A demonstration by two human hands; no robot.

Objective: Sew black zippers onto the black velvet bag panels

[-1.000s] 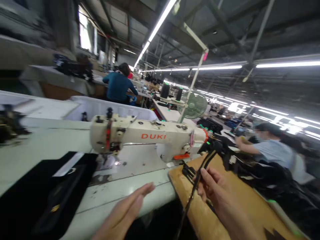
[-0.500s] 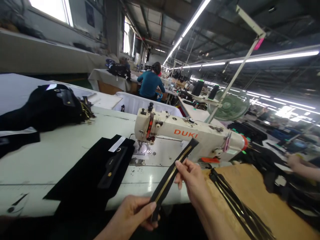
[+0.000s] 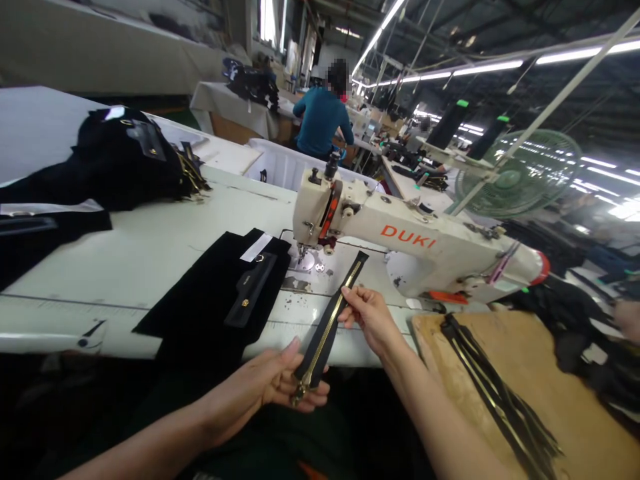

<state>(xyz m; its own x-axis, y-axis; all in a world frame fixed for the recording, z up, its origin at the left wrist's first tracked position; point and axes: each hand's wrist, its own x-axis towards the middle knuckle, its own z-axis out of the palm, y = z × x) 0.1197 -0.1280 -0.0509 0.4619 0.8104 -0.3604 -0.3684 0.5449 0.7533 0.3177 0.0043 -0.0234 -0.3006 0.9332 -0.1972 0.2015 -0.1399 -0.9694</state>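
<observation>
A black zipper [image 3: 324, 337] with gold teeth stretches between my two hands, in front of the sewing machine [image 3: 360, 210]. Its lower end, with the gold slider, lies across the fingers of my left hand [image 3: 283, 377], whose thumb is raised beside the tape. Higher up, my right hand [image 3: 367, 313] pinches the zipper between thumb and fingers; the far end sticks out past it. To the left, a black fabric panel [image 3: 195, 293] lies flat near the needle. It carries a dark tab [image 3: 253, 287] with a gold fitting and a white strip [image 3: 256, 247].
More zippers [image 3: 495, 393] lie on a brown board [image 3: 550, 373] at the right. A pile of black pieces [image 3: 125, 160] with gold zippers sits on the white table at the left. Behind the machine are a white bin [image 3: 280, 157], a green fan [image 3: 515, 173] and a seated person [image 3: 323, 120].
The camera view has shifted. My left thumb has lifted off the zipper, and its gold slider end now shows on my fingers. The zipper's teeth face me more fully.
</observation>
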